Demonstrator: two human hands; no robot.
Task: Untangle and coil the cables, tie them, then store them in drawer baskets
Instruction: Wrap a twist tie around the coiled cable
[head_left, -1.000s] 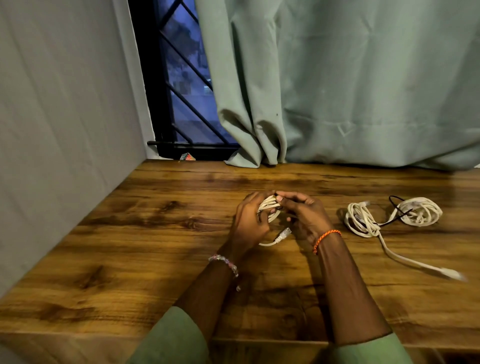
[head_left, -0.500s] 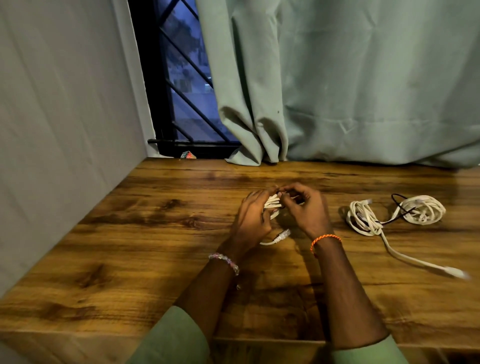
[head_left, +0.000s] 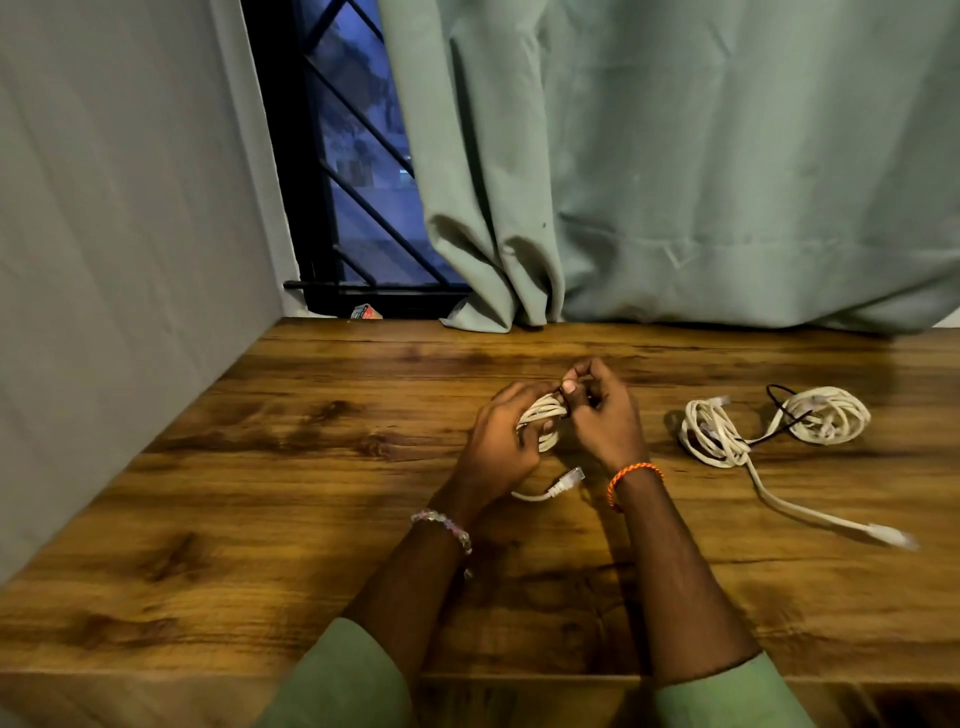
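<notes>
My left hand (head_left: 498, 441) grips a small coil of white cable (head_left: 543, 415) just above the middle of the wooden table (head_left: 260, 493). My right hand (head_left: 602, 415) pinches something thin at the top of that coil; what it pinches is too small to tell. The coil's loose end with its clear plug (head_left: 566, 480) hangs out below, between my wrists. To the right lie two more white cable bundles: one loose coil (head_left: 711, 434) with a long tail ending in a plug (head_left: 888, 535), and another coil (head_left: 826, 415) crossed by a thin black tie.
A grey wall (head_left: 104, 260) bounds the table's left side. At the back hang a green curtain (head_left: 675, 182) and a dark barred window (head_left: 353, 208), with a small red packet (head_left: 366, 312) on the sill. The table's front edge runs under my forearms.
My right hand has lifted and shifted slightly toward the top of the coil, its fingers now pinching there. The left hand keeps its grip. The bundles at right have not moved.
</notes>
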